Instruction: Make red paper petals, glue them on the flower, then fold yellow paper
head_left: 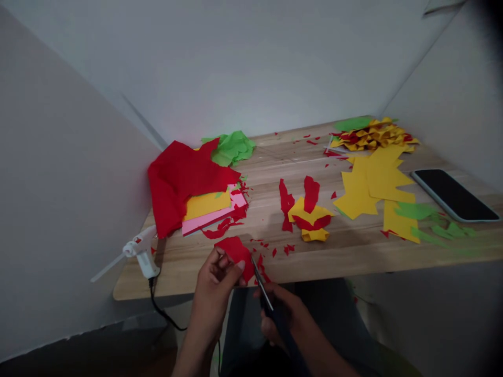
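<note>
Pinched in my left hand [216, 280] is a small piece of red paper [236, 250], held near the table's front edge. My right hand [285, 311] grips scissors [264, 290] with dark handles, their blade tips at the right edge of that red piece. Small red scraps [274, 252] lie just beyond the blades. Farther off on the table sits a yellow folded paper piece [310, 209] with red cut strips on and around it.
A large red sheet [181, 173] covers coloured papers at left, beside crumpled green paper [233, 148]. A white glue gun [145, 256] with a black cord sits at the left edge. Yellow cutouts [369, 180], a yellow-red folded pile [377, 135] and a phone [451, 193] lie right.
</note>
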Available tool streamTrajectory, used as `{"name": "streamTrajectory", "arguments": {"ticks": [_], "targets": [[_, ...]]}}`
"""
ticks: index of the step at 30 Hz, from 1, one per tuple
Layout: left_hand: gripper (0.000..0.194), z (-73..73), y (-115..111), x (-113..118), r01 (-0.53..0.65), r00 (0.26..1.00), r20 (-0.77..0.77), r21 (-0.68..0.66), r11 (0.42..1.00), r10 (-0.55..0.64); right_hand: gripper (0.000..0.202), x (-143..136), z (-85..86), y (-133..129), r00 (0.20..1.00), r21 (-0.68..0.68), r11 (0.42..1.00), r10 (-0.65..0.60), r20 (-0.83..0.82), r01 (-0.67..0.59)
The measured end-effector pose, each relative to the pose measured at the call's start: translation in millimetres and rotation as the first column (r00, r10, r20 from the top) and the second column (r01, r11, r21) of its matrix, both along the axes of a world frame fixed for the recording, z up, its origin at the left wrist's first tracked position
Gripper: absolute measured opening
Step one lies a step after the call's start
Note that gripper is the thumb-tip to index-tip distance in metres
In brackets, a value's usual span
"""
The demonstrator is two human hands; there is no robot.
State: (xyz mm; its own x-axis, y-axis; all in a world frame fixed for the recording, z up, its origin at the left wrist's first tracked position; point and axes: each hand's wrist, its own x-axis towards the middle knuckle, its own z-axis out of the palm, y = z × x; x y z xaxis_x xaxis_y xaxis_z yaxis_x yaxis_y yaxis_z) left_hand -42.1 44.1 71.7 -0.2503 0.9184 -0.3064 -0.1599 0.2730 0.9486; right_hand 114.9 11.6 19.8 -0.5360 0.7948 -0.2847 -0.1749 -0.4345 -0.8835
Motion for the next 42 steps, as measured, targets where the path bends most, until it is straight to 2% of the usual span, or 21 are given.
{"name": "streamTrajectory", "arguments": {"ticks": [6, 11, 13, 16, 20, 25, 28, 32, 35, 38, 40, 42], "targets": [[0.034, -1.8, -1, -1, 0.054, 0.998, 0.020, 0.011, 0.998, -0.055, 0.052, -2, -14.4, -2, 0.997, -0.049, 0.998, -0.041, 0.062, 0.044], [0.045, -4.2, -1, -5, -0.006, 0.998, 0.065, 0.007, 1.000, 0.005, 0.047, -3, -29.4, -6, 0.999, 0.051, 0.997, -0.050, 0.015, 0.049], [0.051, -3.8, -2, -6, -0.006, 0.998, 0.059, 0.001, 1.000, 0.006, 0.047, -3, -30.8, -7, 0.999, 0.086, 0.995, -0.040, -0.009, 0.040], [0.052, -1.9, -4, -5, 0.017, 1.000, 0.011, -0.005, 1.000, -0.017, 0.050, -6, -29.4, -7, 1.000, 0.033, 0.999, -0.011, -0.029, 0.011], [0.047, 0.2, -6, -4, 0.024, 0.999, -0.043, -0.003, 1.000, -0.024, 0.059, -9, -28.3, -8, 0.999, -0.036, 0.999, -0.002, 0.032, 0.003], [0.047, 2.0, -8, -5, 0.003, 0.998, -0.067, 0.000, 1.000, -0.003, 0.052, -5, -27.8, -6, 0.996, 0.089, 0.992, -0.093, 0.006, 0.092], [0.057, 3.3, -10, -6, 0.021, 0.997, -0.072, -0.019, 1.000, -0.022, 0.048, -6, -27.7, -5, 0.999, 0.125, 0.991, -0.044, -0.005, 0.044], [0.084, 3.3, -14, -8, 0.047, 0.998, -0.037, -0.073, 0.996, -0.050, 0.057, -9, -27.6, -4, 0.999, 0.126, 0.992, -0.001, -0.043, 0.006], [0.082, -2.1, -16, -15, -0.022, 0.998, -0.061, -0.089, 0.996, 0.016, 0.055, -3, -19.8, -3, 1.000, 0.101, 0.995, -0.014, 0.009, 0.013], [0.073, -10.6, -17, -26, -0.128, 0.989, -0.080, -0.087, 0.988, 0.121, 0.051, 11, -1.3, 6, 0.964, 0.155, 0.985, -0.113, 0.241, 0.077], [0.069, -14.3, -16, -32, -0.182, 0.983, -0.037, -0.076, 0.980, 0.180, 0.052, 19, 14.3, 18, 0.914, 0.259, 0.962, -0.184, 0.363, 0.091], [0.063, -13.9, -16, -35, -0.204, 0.978, 0.034, -0.063, 0.977, 0.206, 0.050, 21, 30.2, 34, 0.850, 0.424, 0.904, -0.265, 0.455, 0.056]]}}
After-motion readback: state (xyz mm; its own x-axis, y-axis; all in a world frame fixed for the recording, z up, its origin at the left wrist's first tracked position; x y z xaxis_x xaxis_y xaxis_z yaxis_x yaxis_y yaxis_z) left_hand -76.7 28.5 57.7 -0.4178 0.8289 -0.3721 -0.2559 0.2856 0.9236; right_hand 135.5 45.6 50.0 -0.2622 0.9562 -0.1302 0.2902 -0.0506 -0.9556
